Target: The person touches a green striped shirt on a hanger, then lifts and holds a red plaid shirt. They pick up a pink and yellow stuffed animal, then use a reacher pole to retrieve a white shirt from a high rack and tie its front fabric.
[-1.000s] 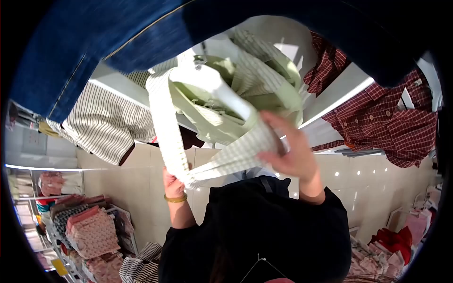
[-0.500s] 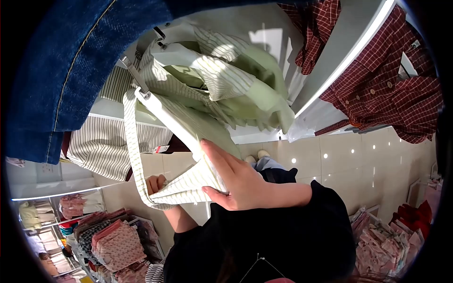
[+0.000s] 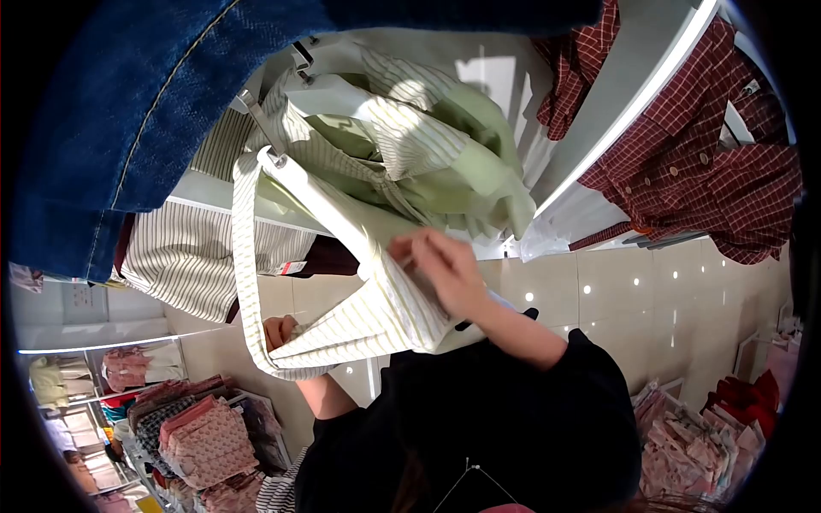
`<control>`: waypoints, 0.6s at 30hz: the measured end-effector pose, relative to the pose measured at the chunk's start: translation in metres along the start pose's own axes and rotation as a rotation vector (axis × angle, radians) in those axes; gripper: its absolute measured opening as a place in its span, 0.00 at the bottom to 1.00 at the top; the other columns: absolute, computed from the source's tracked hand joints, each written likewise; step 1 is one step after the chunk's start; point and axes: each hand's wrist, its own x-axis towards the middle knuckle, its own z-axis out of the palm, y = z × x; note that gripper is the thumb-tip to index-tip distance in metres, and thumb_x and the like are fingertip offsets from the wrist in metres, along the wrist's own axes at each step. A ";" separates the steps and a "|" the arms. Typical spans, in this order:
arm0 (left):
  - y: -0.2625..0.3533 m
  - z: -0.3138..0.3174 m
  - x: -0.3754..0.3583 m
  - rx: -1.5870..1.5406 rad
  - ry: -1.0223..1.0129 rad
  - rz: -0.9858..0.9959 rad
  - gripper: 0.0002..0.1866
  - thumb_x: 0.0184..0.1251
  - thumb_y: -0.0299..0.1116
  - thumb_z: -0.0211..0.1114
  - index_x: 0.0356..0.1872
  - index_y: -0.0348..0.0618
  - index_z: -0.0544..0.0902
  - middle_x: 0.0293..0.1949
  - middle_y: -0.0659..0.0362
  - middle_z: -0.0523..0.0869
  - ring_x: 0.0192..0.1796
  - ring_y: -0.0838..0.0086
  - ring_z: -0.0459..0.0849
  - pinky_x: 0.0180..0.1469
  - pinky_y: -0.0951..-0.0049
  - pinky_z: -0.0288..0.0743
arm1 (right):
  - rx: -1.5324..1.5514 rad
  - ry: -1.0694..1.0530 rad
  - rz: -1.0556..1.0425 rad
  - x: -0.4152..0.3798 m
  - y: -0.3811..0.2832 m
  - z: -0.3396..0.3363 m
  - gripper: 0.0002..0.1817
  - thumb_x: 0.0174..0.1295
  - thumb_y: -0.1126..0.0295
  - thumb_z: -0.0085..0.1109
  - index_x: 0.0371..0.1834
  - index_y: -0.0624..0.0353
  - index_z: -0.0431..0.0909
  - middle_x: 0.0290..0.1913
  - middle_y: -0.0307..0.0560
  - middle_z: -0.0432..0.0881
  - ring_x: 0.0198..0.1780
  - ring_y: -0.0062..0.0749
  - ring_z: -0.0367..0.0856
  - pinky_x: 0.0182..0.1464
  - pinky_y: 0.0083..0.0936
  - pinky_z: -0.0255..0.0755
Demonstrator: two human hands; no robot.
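Note:
A pale green garment with white-and-yellow stripes hangs on a white hanger from a metal hook. Its striped strap loops down on the left. My left hand is closed round the striped fabric at the low left corner, its fingers partly hidden behind the cloth. Over the right side of the same garment is my right hand, fingers bent and blurred by motion, fingertips right at the green fabric. Directly behind hangs another green garment with striped trim.
Blue denim fills the upper left. Striped clothes hang below it. Dark red checked shirts hang at right beside a white panel. Folded pink clothes lie lower left, packed pink items lower right, above a tiled floor.
My right hand has lifted off the striped edge and moved up and right over the green fabric. The striped part now spreads wider to the right. My left hand keeps its hold.

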 end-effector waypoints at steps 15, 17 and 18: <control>0.015 -0.008 -0.006 0.108 0.096 0.056 0.21 0.69 0.31 0.48 0.13 0.53 0.59 0.15 0.68 0.60 0.23 0.80 0.55 0.31 0.78 0.61 | -0.792 0.393 -0.197 0.093 0.078 0.024 0.07 0.50 0.66 0.59 0.24 0.58 0.80 0.28 0.53 0.80 0.32 0.48 0.78 0.34 0.41 0.71; 0.016 -0.008 -0.005 0.133 0.095 0.054 0.21 0.70 0.31 0.47 0.13 0.53 0.58 0.15 0.68 0.60 0.23 0.80 0.55 0.31 0.79 0.61 | -0.752 0.402 -0.203 0.094 0.077 0.030 0.07 0.51 0.66 0.58 0.24 0.57 0.80 0.27 0.53 0.79 0.29 0.50 0.78 0.33 0.40 0.71; 0.015 -0.006 -0.004 0.151 0.071 0.056 0.21 0.70 0.31 0.47 0.13 0.53 0.58 0.15 0.68 0.60 0.23 0.80 0.55 0.30 0.80 0.60 | -0.705 0.419 -0.227 0.093 0.074 0.034 0.07 0.52 0.67 0.58 0.25 0.58 0.79 0.26 0.54 0.79 0.28 0.50 0.78 0.32 0.39 0.71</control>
